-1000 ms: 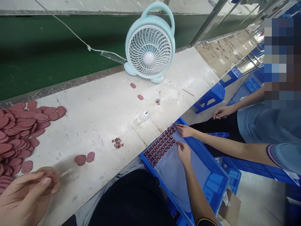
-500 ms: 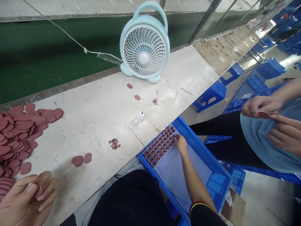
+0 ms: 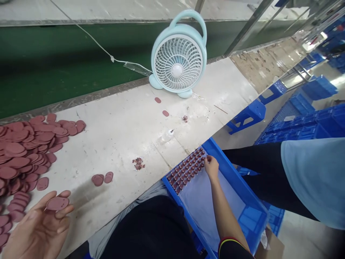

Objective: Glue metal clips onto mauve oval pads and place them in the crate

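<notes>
My left hand [image 3: 44, 225], at the lower left, is turned palm up and holds a flat reddish oval piece [image 3: 57, 203] on its fingers. Beside it spreads a large heap of similar oval pieces [image 3: 16, 162] on the white table. My right hand [image 3: 211, 167] reaches into a blue crate [image 3: 237, 180], its fingertips pinched at the edge of rows of small dark red folded pieces [image 3: 185, 171]. Whatever sits between those fingertips is too small to make out. Two small groups of ovals [image 3: 97, 180] lie near the table's front edge.
A light blue fan [image 3: 178, 68] stands at the table's back. A small clear bottle [image 3: 168, 135] and a pile of small dark red bits [image 3: 138, 164] lie mid-table. At the right, a person in a light blue top [image 3: 318, 180] stands by the crate; blue stools [image 3: 249, 114] are behind.
The view has shifted, so things appear further right. My left hand has opened out, showing the oval piece flat. My right hand stays at the rows. The other person's hands have left the view.
</notes>
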A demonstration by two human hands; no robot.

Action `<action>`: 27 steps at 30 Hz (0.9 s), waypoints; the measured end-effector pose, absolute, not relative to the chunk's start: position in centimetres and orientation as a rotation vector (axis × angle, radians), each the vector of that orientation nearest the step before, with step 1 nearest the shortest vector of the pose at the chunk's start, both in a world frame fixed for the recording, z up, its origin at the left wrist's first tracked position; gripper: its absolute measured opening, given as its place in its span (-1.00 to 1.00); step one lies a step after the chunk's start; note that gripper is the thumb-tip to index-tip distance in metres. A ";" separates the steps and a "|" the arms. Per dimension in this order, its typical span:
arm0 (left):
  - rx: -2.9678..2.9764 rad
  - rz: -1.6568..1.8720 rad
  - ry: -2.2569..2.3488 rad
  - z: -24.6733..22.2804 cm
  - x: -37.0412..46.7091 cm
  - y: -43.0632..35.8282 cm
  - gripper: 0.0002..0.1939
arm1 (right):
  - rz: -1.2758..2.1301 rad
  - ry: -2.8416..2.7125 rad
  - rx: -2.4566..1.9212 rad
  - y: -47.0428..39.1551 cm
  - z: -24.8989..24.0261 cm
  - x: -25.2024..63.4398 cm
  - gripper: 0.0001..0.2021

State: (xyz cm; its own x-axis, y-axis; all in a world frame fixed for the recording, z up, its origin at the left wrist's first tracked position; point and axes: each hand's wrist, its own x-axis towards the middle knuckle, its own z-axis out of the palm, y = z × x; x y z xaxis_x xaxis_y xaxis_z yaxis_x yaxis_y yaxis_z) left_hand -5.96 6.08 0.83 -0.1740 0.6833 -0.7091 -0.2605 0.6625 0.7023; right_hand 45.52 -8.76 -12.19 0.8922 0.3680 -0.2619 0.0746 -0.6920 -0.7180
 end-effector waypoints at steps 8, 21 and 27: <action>0.185 1.005 1.174 0.9 -3.0 2.7 -0.62 | 0.907 -0.291 -1.581 -3.6 -3.6 34.1 -0.51; 0.221 0.915 0.603 1.3 1.3 1.0 -0.74 | 1.765 0.110 -0.393 7.2 0.6 26.7 -0.71; 0.185 0.916 0.607 1.2 1.5 1.1 -0.69 | 1.460 -0.455 -1.074 2.5 5.6 20.7 -0.62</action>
State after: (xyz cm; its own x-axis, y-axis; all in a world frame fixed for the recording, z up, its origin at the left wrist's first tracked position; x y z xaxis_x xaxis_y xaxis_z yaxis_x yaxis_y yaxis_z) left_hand 1.47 1.07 1.19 0.4558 0.7885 -0.4130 -0.6874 0.6066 0.3994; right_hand 20.66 2.50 5.56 0.1340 0.9279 -0.3478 -0.5658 -0.2165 -0.7956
